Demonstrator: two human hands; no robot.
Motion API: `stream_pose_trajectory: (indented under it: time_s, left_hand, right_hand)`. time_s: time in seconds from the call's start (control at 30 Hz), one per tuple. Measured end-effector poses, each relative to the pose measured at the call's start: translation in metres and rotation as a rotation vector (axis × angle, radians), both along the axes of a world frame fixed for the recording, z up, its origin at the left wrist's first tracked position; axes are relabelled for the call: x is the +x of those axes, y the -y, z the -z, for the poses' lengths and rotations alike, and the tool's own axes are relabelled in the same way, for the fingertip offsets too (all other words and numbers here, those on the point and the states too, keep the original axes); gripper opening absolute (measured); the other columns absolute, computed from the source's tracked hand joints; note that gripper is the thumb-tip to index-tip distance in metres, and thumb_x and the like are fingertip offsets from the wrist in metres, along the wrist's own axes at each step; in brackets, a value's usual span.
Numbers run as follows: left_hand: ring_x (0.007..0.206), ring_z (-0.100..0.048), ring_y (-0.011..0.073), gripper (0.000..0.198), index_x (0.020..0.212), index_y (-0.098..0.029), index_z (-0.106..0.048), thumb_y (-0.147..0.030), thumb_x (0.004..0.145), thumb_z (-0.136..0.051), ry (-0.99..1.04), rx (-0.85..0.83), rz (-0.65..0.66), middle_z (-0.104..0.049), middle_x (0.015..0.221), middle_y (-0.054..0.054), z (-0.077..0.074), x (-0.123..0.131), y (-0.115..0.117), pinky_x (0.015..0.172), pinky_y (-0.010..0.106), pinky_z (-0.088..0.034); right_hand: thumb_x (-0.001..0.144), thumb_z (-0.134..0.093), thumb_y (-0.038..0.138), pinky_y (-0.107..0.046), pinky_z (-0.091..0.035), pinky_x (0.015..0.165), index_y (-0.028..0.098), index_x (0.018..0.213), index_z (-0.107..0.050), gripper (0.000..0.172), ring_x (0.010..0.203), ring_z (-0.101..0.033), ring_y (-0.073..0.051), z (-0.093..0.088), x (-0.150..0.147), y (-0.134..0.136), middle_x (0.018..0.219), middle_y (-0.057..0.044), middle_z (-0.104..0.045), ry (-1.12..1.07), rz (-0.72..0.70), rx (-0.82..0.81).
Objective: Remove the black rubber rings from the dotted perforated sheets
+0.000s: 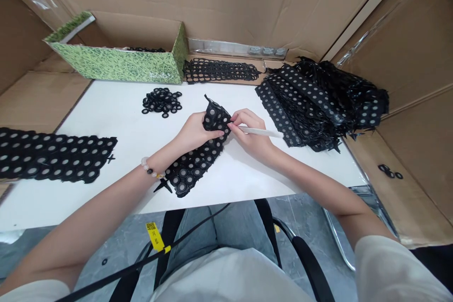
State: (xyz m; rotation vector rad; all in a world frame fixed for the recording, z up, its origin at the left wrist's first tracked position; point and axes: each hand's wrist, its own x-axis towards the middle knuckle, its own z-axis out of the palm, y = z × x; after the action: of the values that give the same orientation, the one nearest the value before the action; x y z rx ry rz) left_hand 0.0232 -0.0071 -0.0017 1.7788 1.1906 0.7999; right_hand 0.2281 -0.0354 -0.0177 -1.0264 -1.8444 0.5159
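Note:
My left hand (198, 133) grips a black perforated strip (193, 165) with round grey-centred rings, holding its upper end up off the table. My right hand (249, 133) holds a slim white stick (262, 132) and its fingertips press against the strip's upper edge. A loose heap of small black rings (162, 102) lies on the white table (116, 122), left of my hands. A beaded bracelet (152, 167) circles my left wrist.
A tall stack of black ring strips (314, 104) lies to the right. A wide ring sheet (49, 155) lies at the left. A green patterned box (113, 62) and an open-ring strip (221, 71) stand behind. Cardboard (406, 184) lines the sides.

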Motion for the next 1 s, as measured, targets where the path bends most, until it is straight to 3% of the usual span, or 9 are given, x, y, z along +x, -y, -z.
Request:
stream_pose_trajectory:
  time_s: [0.17, 0.3, 0.43, 0.53, 0.77, 1.0]
  left_hand:
    - [0.088, -0.070, 0.0270, 0.036, 0.085, -0.015, -0.075, -0.046, 0.067, -0.079, -0.084, -0.070, -0.012, -0.079, 0.091, 0.006, 0.002, -0.012, -0.013, 0.085, 0.037, -0.055]
    - [0.088, -0.070, 0.0261, 0.033, 0.087, -0.016, -0.076, -0.044, 0.070, -0.076, -0.077, -0.063, 0.021, -0.079, 0.091, 0.004, 0.005, -0.011, -0.012, 0.086, 0.035, -0.054]
    - [0.091, -0.071, 0.0259, 0.040, 0.097, -0.017, -0.077, -0.046, 0.070, -0.078, -0.055, -0.064, 0.111, -0.079, 0.097, 0.003, 0.007, -0.007, -0.007, 0.088, 0.036, -0.054]
    - [0.090, -0.071, 0.0251, 0.043, 0.097, -0.018, -0.078, -0.045, 0.065, -0.084, -0.061, -0.081, 0.106, -0.079, 0.097, 0.002, 0.008, -0.006, -0.007, 0.087, 0.035, -0.055]
    - [0.081, -0.068, 0.0233, 0.033, 0.077, -0.015, -0.073, -0.047, 0.067, -0.077, -0.084, -0.027, 0.098, -0.076, 0.083, 0.003, 0.008, -0.004, -0.004, 0.075, 0.033, -0.052]
    - [0.082, -0.069, 0.0249, 0.038, 0.081, -0.014, -0.075, -0.049, 0.067, -0.077, -0.075, -0.020, 0.072, -0.078, 0.086, 0.006, 0.009, -0.003, -0.003, 0.073, 0.033, -0.051]
  right_hand:
    - [0.091, -0.064, 0.033, -0.041, -0.051, 0.088, 0.024, 0.067, -0.054, 0.027, 0.092, -0.066, -0.022, -0.006, 0.007, -0.004, 0.089, -0.004, -0.070, -0.096, 0.003, -0.084]
    - [0.090, -0.067, 0.034, -0.043, -0.049, 0.099, 0.023, 0.068, -0.057, 0.026, 0.103, -0.067, -0.023, -0.008, 0.008, -0.004, 0.101, -0.006, -0.073, -0.159, -0.029, -0.110]
    - [0.088, -0.068, 0.037, -0.040, -0.053, 0.092, 0.023, 0.069, -0.057, 0.027, 0.101, -0.067, -0.022, -0.008, 0.004, -0.002, 0.102, -0.006, -0.073, -0.207, -0.074, -0.233]
    - [0.087, -0.069, 0.038, -0.037, -0.055, 0.085, 0.022, 0.070, -0.058, 0.026, 0.095, -0.068, -0.021, -0.008, 0.001, 0.000, 0.097, -0.006, -0.073, -0.263, -0.114, -0.304]
    - [0.089, -0.068, 0.044, -0.036, -0.055, 0.082, 0.022, 0.070, -0.058, 0.031, 0.092, -0.068, -0.020, -0.008, 0.000, 0.002, 0.095, -0.005, -0.073, -0.249, -0.131, -0.289]
    - [0.093, -0.066, 0.047, -0.038, -0.052, 0.086, 0.022, 0.071, -0.057, 0.034, 0.092, -0.068, -0.021, -0.006, 0.001, 0.003, 0.093, -0.005, -0.073, -0.242, -0.105, -0.207]
